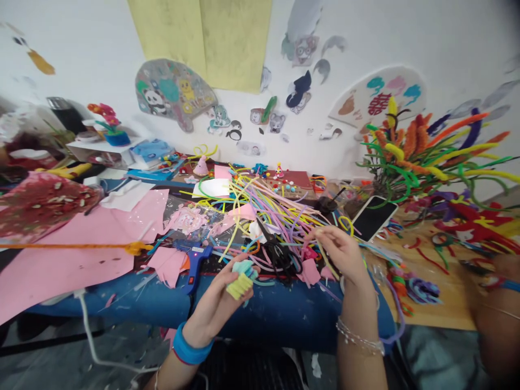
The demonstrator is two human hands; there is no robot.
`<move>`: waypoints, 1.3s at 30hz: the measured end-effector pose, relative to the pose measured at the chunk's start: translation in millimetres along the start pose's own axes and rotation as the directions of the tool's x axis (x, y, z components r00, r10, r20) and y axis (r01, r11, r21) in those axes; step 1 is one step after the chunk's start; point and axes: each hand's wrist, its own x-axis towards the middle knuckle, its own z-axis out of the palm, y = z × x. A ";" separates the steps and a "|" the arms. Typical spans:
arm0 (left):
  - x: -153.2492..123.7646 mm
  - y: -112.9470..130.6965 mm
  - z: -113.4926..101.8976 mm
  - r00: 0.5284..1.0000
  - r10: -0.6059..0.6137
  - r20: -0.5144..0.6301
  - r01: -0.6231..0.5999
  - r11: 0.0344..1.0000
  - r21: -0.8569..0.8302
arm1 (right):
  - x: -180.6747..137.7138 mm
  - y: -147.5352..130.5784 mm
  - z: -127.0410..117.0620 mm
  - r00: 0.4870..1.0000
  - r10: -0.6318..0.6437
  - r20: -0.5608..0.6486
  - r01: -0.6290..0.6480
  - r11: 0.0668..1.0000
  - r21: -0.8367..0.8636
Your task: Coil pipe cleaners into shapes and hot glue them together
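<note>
My left hand is closed around a small coiled piece of yellow and pale blue pipe cleaner, held just above the near edge of the blue table. My right hand pinches a thin yellow-green pipe cleaner between thumb and fingers. It hovers beside a loose heap of coloured pipe cleaners. Black scissors lie between my two hands.
A blue glue gun lies left of my left hand, next to sheets of pink paper. A phone leans at the right, before a bunch of pipe-cleaner flowers. Another person's arm is at the far right.
</note>
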 end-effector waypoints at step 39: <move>1.2 -31.9 -21.6 0.939 0.343 -0.024 -0.196 0.592 0.782 | -131.4 -7.5 77.3 0.855 0.492 0.163 -0.511 0.750 0.419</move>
